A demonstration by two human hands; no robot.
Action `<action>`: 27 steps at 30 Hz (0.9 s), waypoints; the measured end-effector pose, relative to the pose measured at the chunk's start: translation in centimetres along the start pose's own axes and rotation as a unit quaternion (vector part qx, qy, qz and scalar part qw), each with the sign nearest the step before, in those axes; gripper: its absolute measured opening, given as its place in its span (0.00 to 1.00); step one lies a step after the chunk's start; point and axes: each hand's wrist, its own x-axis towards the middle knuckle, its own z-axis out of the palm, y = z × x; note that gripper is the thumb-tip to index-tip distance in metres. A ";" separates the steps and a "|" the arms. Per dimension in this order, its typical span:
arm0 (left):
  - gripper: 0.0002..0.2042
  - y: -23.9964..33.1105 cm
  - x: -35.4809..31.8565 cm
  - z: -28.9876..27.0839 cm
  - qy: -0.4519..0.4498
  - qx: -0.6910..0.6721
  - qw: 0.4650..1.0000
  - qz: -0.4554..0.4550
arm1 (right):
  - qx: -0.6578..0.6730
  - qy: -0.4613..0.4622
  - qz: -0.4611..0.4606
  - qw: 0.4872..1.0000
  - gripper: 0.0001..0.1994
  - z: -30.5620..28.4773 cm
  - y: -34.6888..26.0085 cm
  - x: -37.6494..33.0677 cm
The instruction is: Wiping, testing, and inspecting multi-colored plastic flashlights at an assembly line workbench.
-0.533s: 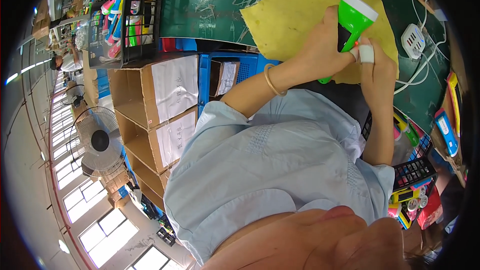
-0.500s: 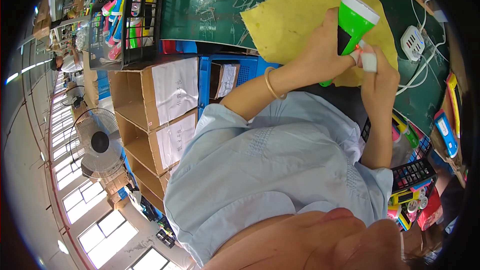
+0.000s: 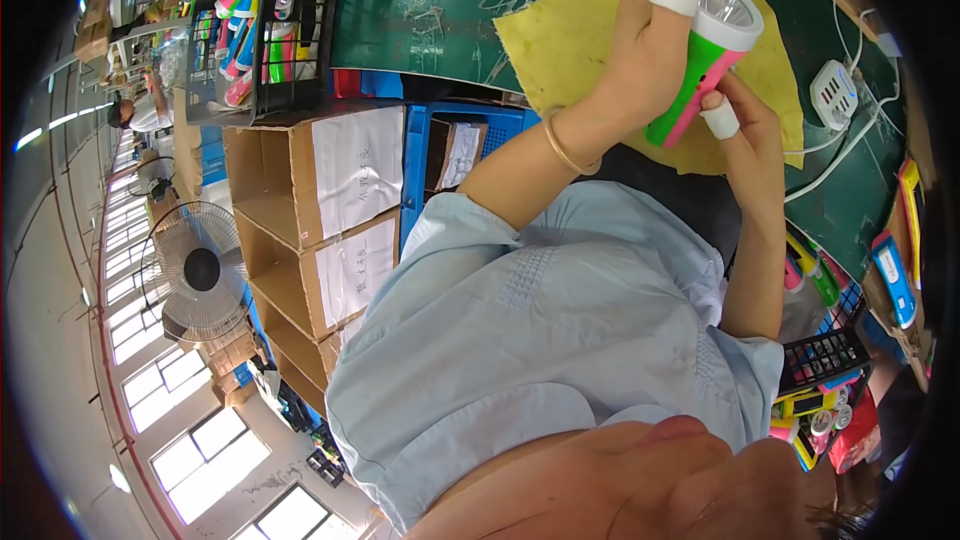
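A flashlight (image 3: 705,65) with a green and pink body and a white head is tilted over the yellow cloth (image 3: 570,40), its shiny reflector facing up and right. My left hand (image 3: 645,50) is closed around its body, white tape wrapping the thumb. Close against the pink side is my right hand (image 3: 748,135), its fingers curled and its thumb taped too. What those fingers pinch is hidden. One white cable (image 3: 812,150) runs from the right and disappears behind my right hand. Under the cloth lies the green tabletop (image 3: 430,15).
A white multi-port charger (image 3: 832,95) with cables sits at the right. A black basket of flashlights (image 3: 290,30) stands at the left, above open cardboard boxes (image 3: 275,180) and a blue crate (image 3: 415,155). More flashlights (image 3: 820,275) fill baskets at the lower right. Further left is a fan (image 3: 198,267).
The flashlight has turned, so its pink side and reflector now show instead of the green face with the black panel. My left thumb has moved up beside the head; the red glow near my right fingers is gone.
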 end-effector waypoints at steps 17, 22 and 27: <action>0.32 0.9 1.0 -1.1 0.011 -0.374 0.911 -0.176 | -0.345 0.216 -0.159 0.900 0.20 1.7 -0.9 0.4; 0.30 -0.5 0.7 0.4 0.110 -0.310 0.926 -0.185 | 0.008 0.071 0.005 0.997 0.20 0.1 -0.3 0.3; 0.36 -1.7 1.3 0.1 0.015 -0.343 0.922 -0.181 | 0.074 -0.018 0.059 0.995 0.20 -0.9 -0.2 1.6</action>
